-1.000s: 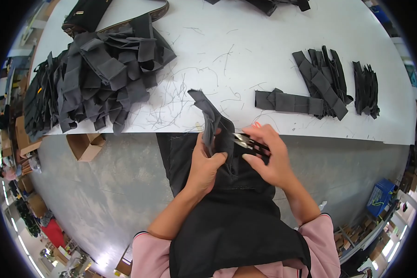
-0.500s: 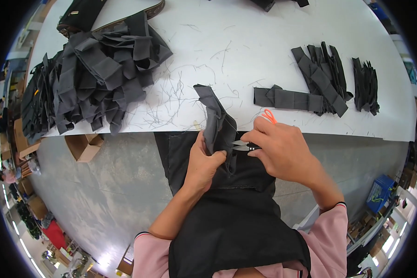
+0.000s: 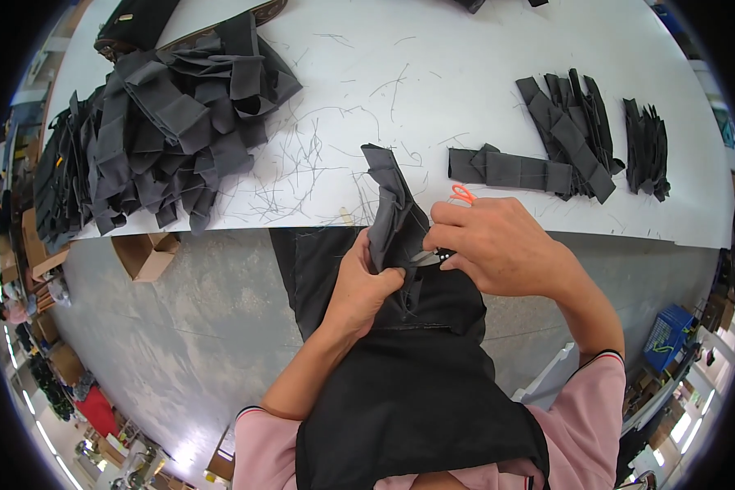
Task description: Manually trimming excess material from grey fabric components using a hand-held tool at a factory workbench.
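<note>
My left hand (image 3: 364,282) is closed on a dark grey folded fabric piece (image 3: 393,200), its thumb pressed against the lower part. The piece stands up over the table's front edge, above my black apron (image 3: 416,392). In my right hand (image 3: 498,243) is a pair of thread snips (image 3: 425,259) with an orange finger loop (image 3: 463,193). Its blades lie against the right side of the fabric; their tips are partly hidden. Loose thread ends hang below the piece.
On the white table (image 3: 343,73), a large heap of dark grey fabric pieces (image 3: 180,114) lies left. Smaller fabric stacks (image 3: 576,135) lie right, with another bundle (image 3: 647,151) beyond. Cut threads (image 3: 290,171) litter the middle. A cardboard box (image 3: 144,256) stands below the table's left front edge.
The fabric piece has shifted slightly right and tilted in my left hand. My right hand has turned a little, and its snips now sit closer against the fabric.
</note>
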A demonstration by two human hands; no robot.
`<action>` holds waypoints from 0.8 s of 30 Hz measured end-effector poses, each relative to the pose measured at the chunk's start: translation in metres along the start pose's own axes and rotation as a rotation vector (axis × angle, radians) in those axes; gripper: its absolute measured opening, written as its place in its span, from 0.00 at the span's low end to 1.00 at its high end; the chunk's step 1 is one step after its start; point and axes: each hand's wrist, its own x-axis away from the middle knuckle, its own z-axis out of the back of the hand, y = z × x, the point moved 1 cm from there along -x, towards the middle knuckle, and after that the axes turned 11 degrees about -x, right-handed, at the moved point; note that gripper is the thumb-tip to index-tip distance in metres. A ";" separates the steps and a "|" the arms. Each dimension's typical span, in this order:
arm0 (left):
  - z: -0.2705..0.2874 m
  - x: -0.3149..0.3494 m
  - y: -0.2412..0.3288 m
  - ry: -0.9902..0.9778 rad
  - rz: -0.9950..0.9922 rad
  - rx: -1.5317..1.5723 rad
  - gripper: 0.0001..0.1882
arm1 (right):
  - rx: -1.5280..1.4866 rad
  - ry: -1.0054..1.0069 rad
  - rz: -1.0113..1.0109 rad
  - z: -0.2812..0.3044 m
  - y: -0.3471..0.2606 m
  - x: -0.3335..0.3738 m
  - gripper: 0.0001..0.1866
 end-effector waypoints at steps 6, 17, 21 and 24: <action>0.001 -0.001 -0.001 0.016 0.008 -0.022 0.32 | -0.090 0.136 -0.044 -0.007 -0.002 0.008 0.11; -0.008 0.002 -0.004 0.034 -0.030 0.230 0.32 | -0.338 0.838 -0.085 -0.083 0.013 -0.001 0.14; -0.007 0.000 -0.008 0.028 -0.055 0.335 0.36 | -0.461 0.838 -0.188 -0.092 0.018 -0.006 0.09; -0.006 -0.003 -0.008 0.038 -0.137 0.321 0.39 | -0.602 0.793 -0.201 -0.100 0.024 -0.009 0.07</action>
